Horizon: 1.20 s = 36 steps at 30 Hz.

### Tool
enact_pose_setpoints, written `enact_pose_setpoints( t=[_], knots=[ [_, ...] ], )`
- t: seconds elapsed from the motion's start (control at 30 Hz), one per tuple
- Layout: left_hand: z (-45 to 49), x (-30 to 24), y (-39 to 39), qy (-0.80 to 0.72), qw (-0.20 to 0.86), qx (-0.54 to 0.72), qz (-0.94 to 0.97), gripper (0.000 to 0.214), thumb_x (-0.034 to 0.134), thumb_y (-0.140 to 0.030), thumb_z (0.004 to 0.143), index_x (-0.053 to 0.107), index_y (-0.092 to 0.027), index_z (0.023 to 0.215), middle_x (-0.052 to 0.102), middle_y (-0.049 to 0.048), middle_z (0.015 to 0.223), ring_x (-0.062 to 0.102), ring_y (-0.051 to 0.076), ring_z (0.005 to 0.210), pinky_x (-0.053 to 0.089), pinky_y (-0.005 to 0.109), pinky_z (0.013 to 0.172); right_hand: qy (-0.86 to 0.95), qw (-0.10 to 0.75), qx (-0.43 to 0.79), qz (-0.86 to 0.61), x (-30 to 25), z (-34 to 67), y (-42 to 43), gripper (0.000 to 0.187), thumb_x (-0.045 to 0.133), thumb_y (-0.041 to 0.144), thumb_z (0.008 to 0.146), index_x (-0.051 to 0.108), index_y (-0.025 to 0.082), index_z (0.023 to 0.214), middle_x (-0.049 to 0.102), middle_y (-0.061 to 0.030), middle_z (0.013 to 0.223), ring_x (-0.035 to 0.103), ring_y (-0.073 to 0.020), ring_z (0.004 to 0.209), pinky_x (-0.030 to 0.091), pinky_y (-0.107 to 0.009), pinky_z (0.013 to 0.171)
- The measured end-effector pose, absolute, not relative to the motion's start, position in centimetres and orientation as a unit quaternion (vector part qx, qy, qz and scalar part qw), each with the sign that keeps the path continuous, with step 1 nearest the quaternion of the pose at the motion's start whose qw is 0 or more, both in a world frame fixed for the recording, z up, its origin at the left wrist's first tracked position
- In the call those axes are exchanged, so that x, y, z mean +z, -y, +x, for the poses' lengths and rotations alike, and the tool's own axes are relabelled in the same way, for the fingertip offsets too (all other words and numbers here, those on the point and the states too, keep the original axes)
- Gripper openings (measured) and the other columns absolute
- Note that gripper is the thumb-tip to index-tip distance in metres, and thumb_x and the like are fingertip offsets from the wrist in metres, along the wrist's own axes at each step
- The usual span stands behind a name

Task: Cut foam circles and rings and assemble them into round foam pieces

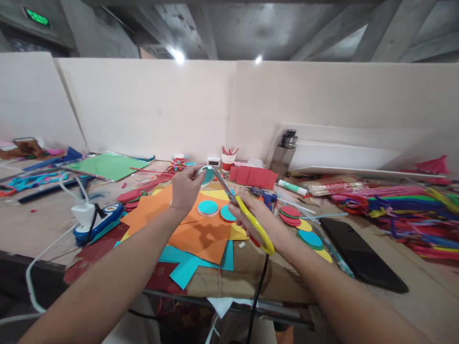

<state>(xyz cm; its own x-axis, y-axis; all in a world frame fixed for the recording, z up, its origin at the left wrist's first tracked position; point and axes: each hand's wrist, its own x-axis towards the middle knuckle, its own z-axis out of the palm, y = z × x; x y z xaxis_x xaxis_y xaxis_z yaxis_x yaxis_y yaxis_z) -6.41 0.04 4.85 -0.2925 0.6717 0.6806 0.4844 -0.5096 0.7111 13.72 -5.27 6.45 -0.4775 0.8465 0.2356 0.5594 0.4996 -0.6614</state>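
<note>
- Trimming looks like the step in hand: the left hand [186,188] holds a small teal disc [207,176] up off the table [39,229], and the right hand [263,220] brings the scissors [239,205] to its edge.
- Left hand: fingers are curled narrowly round the disc and pinch it by the near side. The far rim shows past the fingertips, pale along the edge.
- Right hand: closed through the yellow handle loops, it holds the scissors with the blades pointing up and to the left, toward the disc. The blade tips lie just beside the disc's right edge. I cannot tell whether they already bite into it, or how far the blades are parted.
- As a judgement, a clean cut along the rim calls for the left hand to turn the disc a little at a time into the blades. The right hand should make short snips and keep the tips clear of the left fingers, which sit close by.
- The disc is raised above a sheet of orange paper [204,236], between the two hands and nearer the left.
- Two more teal circles [208,207] lie flat on the orange paper, below the held disc and just left of the right hand.
- A blue glue gun [264,195] lies just behind the right hand, and a black phone [362,255] lies well off to its right.
</note>
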Motion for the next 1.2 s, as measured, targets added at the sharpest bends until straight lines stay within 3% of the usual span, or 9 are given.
enact_pose_setpoints(
  t=[0.23,0.6,1.2],
  knots=[
    [-6.31,4.54,0.10,-0.530,0.008,0.579,0.619,0.027,0.057,-0.031,0.081,0.074,-0.021,0.100,0.072,0.0000,0.083,0.059,0.013,0.069,0.042,0.021,0.067,0.808,0.233,0.260,-0.474,6.91,13.37,5.80,0.024,0.044,0.038,0.088,0.052,0.018,0.079,0.056,0.0008,0.062,0.048,-0.0078,0.050,0.029,-0.018,0.044],
    [-6.16,4.52,0.22,-0.530,0.009,0.572,0.626,0.026,0.057,-0.025,0.080,0.074,-0.023,0.099,0.071,-0.0010,0.076,0.058,0.012,0.065,0.042,0.022,0.064,0.815,0.223,0.248,-0.474,7.00,13.16,5.79,0.024,0.042,0.036,0.088,0.050,0.018,0.074,0.052,0.0025,0.057,0.044,-0.0064,0.046,0.024,-0.018,0.042],
    [-6.07,4.51,0.25,-0.519,0.014,0.576,0.632,0.025,0.058,-0.021,0.079,0.074,-0.024,0.099,0.073,-0.0008,0.085,0.062,0.013,0.072,0.044,0.022,0.067,0.792,0.230,0.290,-0.485,6.86,13.04,5.91,0.024,0.047,0.040,0.086,0.055,0.019,0.079,0.052,0.0022,0.056,0.044,-0.0072,0.046,0.027,-0.017,0.041]
  ],
)
